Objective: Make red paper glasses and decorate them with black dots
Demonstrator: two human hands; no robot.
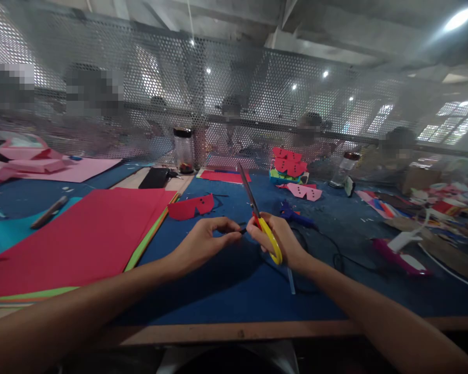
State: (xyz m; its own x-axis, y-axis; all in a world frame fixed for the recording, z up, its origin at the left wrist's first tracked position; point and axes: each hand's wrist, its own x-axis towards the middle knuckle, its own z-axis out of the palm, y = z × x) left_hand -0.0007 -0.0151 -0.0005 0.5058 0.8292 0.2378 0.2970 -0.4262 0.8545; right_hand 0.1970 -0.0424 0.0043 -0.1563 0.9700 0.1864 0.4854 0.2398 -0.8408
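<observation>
My left hand [208, 238] pinches a thin black cord [242, 229] between thumb and forefinger. Opposite it, my right hand [278, 236] is closed around scissors [271, 240] with yellow handles, their blades pointing up and away from me. The right fingertips are close to the black cord; whether they grip it too is unclear. Just beyond my left hand lies a red paper mask shape [191, 206] with small dark dots. A blue glue gun [296, 214] rests behind my right hand, and a clear glue stick [291, 280] shows below that hand.
Large red paper sheets [89, 228] are stacked on the left, with a marker-like stick [49, 212] beside them. Further back are a black phone [154, 177], a glass jar [184, 150] and red mask pieces [290, 165]. A magenta power strip [401, 258] lies right.
</observation>
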